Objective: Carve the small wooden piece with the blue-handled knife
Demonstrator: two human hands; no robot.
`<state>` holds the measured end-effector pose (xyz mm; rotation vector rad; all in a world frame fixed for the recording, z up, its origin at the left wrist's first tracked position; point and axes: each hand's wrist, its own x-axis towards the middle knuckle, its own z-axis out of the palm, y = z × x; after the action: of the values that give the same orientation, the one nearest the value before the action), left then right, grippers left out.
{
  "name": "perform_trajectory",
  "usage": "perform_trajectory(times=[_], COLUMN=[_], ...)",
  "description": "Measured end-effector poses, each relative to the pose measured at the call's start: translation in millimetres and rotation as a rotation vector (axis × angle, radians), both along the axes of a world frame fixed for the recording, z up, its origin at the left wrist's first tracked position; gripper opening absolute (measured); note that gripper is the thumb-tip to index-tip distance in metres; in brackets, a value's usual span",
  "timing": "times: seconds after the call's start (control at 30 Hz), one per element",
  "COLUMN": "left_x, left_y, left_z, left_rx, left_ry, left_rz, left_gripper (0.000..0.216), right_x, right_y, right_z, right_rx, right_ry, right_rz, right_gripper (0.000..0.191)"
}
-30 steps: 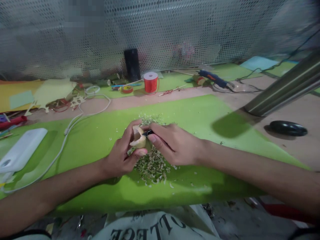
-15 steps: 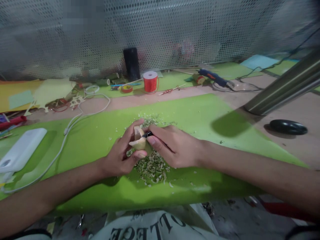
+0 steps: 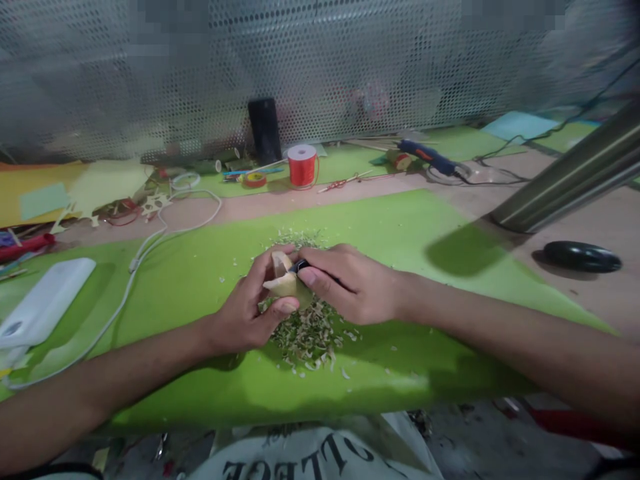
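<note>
My left hand [image 3: 247, 313] is closed around a small pale piece of bamboo or wood [image 3: 282, 281], held just above a green mat [image 3: 200, 273]. My right hand [image 3: 350, 283] is closed on a small dark-handled knife [image 3: 299, 266], whose tip rests against the top of the pale piece. A heap of shavings [image 3: 307, 330] lies on the mat right under both hands.
A white power bank [image 3: 43, 303] with a white cable [image 3: 150, 243] lies at the left. A red thread spool [image 3: 302, 165], a black phone [image 3: 265, 130], a glue gun [image 3: 425, 156] and craft scraps line the back. A black mouse [image 3: 581, 256] and metal pole [image 3: 565, 183] are at the right.
Both hands stay together over the shavings; they have shifted only slightly, the right hand working the knife against the pale piece.
</note>
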<state>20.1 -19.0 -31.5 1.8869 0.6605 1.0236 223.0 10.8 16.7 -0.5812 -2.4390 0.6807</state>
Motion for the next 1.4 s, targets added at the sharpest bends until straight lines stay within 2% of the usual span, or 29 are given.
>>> perform_trajectory(times=[0.13,0.33,0.6,0.97,1.1,1.4], left_x=[-1,-4,-4,4,6,5], left_y=[-1,1,1,-2,-2,-3], left_z=[1.2,3.5,7.6,3.8,5.7,8.4], left_rx=[-0.036,0.059,0.072,0.210,0.187,0.216], left_ry=[0.014,0.092,-0.028,-0.073,-0.045,-0.018], left_rz=[-0.033,-0.048,-0.125,0.032,0.031,0.047], left_gripper=[0.060,0.065,0.049,0.048,0.052,0.043], right_x=[1,1,2,0,1,2], right_y=[1,2,2,1,1,-1], right_z=[0.3,-0.4,-4.4,-5.7,-5.7,-4.3], right_rx=[-0.040,-0.009,0.025,0.059,0.077,0.113], right_ry=[0.022,0.056,0.100,0.124,0.089,0.011], right_rz=[0.038,0.064,0.091,0.018,0.013,-0.004], right_gripper=[0.024,0.024,0.024,0.023,0.023,0.026])
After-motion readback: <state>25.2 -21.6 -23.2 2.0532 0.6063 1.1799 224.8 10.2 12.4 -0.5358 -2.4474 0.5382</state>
